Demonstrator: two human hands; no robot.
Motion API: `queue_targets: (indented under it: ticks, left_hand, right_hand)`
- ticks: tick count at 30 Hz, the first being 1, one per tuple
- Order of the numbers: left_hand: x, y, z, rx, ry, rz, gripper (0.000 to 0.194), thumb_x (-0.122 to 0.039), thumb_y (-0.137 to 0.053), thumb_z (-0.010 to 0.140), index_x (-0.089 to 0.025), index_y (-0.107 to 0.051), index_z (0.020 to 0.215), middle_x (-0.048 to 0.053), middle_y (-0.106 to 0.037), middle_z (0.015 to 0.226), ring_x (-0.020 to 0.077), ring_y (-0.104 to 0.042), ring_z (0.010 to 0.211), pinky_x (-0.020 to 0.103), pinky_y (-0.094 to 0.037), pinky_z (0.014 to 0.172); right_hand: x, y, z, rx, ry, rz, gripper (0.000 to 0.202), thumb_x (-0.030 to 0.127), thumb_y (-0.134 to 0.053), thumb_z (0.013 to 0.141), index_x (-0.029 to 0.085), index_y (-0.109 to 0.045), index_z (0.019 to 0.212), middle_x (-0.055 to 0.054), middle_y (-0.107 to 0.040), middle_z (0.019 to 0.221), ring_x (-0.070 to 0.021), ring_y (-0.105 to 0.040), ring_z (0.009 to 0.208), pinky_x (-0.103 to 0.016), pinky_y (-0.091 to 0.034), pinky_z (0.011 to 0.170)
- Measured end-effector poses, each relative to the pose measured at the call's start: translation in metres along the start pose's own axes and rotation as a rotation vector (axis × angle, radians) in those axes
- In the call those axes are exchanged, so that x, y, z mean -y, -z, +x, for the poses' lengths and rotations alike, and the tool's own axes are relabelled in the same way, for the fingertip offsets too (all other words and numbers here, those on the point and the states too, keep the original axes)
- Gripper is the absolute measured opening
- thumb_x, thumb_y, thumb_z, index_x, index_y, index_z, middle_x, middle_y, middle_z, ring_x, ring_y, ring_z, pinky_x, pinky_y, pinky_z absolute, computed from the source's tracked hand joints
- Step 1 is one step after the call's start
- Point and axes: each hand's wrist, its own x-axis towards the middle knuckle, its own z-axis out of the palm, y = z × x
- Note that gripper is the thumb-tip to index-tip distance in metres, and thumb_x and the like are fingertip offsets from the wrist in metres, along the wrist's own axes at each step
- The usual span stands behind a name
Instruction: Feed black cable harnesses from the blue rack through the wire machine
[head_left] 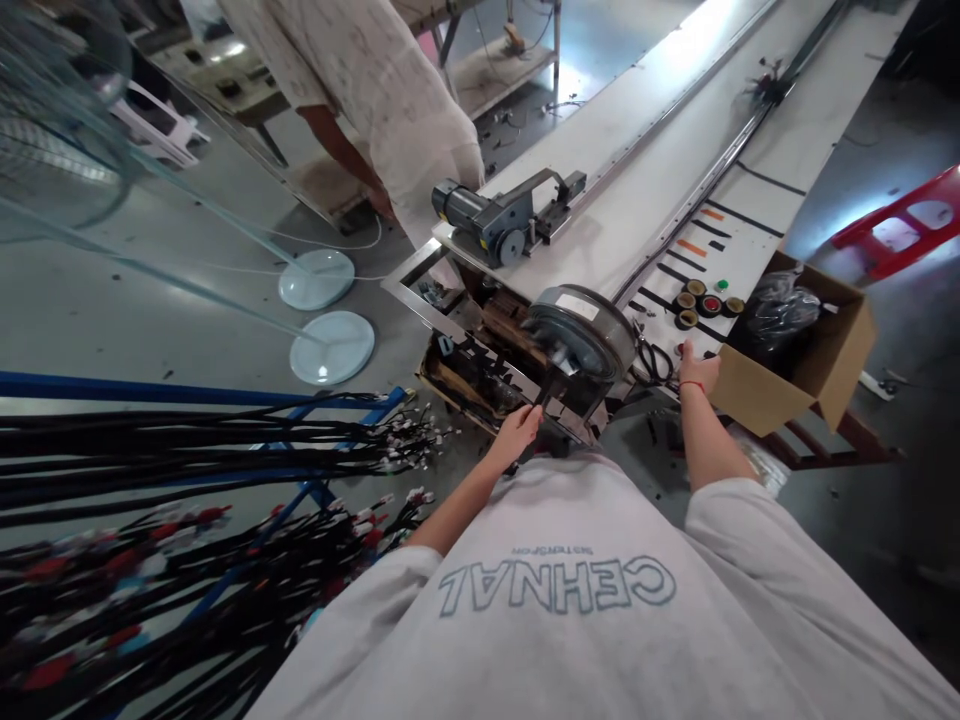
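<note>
My left hand (521, 430) is closed, its fingers on a dark strip-like piece (553, 385) just below a round grey drum-shaped part (581, 330) at the near end of the long white table. My right hand (697, 372) rests at the table's near right edge, thumb and fingers apart, with no held object visible. Close beside it are black-handled scissors (654, 358) and several rolls of tape (685, 302), one with a red centre. Beyond the rolls, short black and orange strips (691, 248) lie across the white surface.
An open cardboard box (757, 385) holding a plastic bag stands to the right. A grey motor unit (484, 220) is mounted at the table's left corner. Bundles of black cables (187, 440) hang over a blue rack at left. Another person (405, 120) stands beyond the table. A red stool (907, 220) is far right.
</note>
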Motion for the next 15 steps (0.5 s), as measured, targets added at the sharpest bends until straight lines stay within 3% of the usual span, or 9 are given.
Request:
queue_targets:
  ticks: [4, 8, 15]
  left_hand:
    - [-0.001, -0.002, 0.014, -0.107, -0.114, 0.309, 0.037, -0.051, -0.057, 0.082, -0.016, -0.057, 0.071, -0.001, -0.054, 0.061, 0.0123, -0.050, 0.060, 0.023, -0.037, 0.056]
    - [-0.001, -0.006, 0.024, -0.128, -0.192, 0.453, 0.034, -0.047, -0.049, 0.089, -0.017, -0.059, 0.077, 0.001, -0.061, 0.067, 0.0153, -0.057, 0.066, 0.025, -0.041, 0.063]
    - [0.026, 0.016, 0.005, -0.120, -0.164, 0.789, 0.028, -0.040, -0.040, 0.097, -0.018, -0.058, 0.098, 0.008, -0.068, 0.080, 0.0226, -0.067, 0.078, 0.028, -0.045, 0.071]
  right_hand:
    - [0.000, 0.001, -0.001, 0.009, 0.017, 0.010, 0.068, 0.065, -0.063, 0.077, 0.014, -0.051, 0.118, -0.023, -0.060, 0.122, -0.0371, -0.058, 0.114, -0.051, -0.045, 0.096]
    - [-0.001, 0.002, 0.000, 0.008, 0.008, 0.012, 0.066, 0.064, -0.063, 0.077, 0.013, -0.052, 0.118, -0.023, -0.059, 0.122, -0.0368, -0.057, 0.115, -0.051, -0.044, 0.097]
    - [-0.001, 0.000, 0.001, 0.021, 0.009, 0.010, 0.069, 0.063, -0.063, 0.077, 0.013, -0.051, 0.122, -0.023, -0.059, 0.125, -0.0365, -0.056, 0.118, -0.051, -0.042, 0.099]
